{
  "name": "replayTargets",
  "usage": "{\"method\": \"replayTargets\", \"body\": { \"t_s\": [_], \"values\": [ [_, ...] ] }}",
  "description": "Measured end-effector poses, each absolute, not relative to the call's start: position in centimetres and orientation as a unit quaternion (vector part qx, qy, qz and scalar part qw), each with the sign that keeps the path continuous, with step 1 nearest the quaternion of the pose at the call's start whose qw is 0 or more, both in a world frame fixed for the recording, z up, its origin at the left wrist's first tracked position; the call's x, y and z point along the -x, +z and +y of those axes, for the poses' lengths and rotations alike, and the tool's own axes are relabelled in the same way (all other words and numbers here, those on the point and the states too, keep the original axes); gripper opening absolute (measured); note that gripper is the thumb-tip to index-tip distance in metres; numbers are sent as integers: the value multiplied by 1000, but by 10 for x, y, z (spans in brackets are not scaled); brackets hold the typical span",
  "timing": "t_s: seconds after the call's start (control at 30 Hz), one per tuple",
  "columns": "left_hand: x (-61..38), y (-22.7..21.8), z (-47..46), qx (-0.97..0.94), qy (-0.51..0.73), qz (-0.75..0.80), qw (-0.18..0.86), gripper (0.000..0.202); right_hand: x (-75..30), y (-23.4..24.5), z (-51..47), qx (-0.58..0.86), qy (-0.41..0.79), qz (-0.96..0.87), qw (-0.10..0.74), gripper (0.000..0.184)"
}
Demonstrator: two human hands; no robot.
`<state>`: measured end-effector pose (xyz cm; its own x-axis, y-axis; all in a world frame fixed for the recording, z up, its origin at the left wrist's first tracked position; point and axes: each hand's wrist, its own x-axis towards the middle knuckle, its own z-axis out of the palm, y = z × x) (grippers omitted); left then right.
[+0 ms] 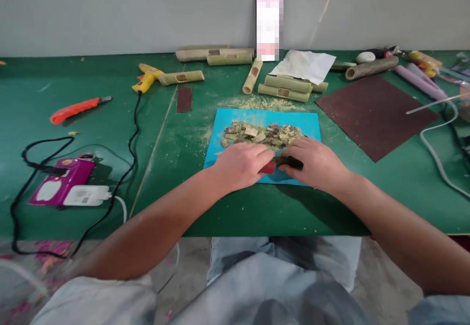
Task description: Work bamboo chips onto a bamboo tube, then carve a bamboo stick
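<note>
My left hand (pixel 242 164) is closed around a red-ended tool (pixel 268 168); the fingers cover most of it, so its kind is hidden. Closed too, my right hand (pixel 312 161) grips a dark, narrow piece (pixel 284 160) that looks like bamboo. The two held things meet or nearly meet between my hands. Both hands are low over the near part of a blue sheet (pixel 220 124). Just beyond my fingers, a heap of bamboo chips (pixel 259 135) lies on that sheet.
Cut bamboo tubes (pixel 231 58) line the back of the green table (pixel 110 144). Brown sandpaper (pixel 378 114) lies right. A yellow glue gun (pixel 149 78), an orange cutter (pixel 77 110) and a purple power strip (pixel 64 183) with trailing cables are left. A phone (pixel 270 26) leans against the wall.
</note>
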<state>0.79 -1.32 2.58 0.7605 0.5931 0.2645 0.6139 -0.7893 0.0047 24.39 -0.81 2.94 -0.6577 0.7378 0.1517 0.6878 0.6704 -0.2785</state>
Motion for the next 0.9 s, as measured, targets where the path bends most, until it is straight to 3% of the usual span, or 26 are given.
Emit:
{"method": "replayTargets", "body": {
  "t_s": [0.33,0.43,0.5,0.7,0.9],
  "values": [
    [23,51,-1,767,-553,-300,124,22,-236,42,-3,423,183,-886,55,14],
    [21,48,1,702,-635,-319,44,45,-238,37,-2,392,192,-896,85,13],
    [12,41,2,644,-685,-337,-42,50,-240,32,-1,383,200,-896,107,15],
    [-11,28,5,552,-674,-396,-290,33,-244,21,2,388,219,-882,151,27],
    [-12,23,6,529,-661,-429,-317,32,-254,25,1,385,198,-884,174,28]
  ]
}}
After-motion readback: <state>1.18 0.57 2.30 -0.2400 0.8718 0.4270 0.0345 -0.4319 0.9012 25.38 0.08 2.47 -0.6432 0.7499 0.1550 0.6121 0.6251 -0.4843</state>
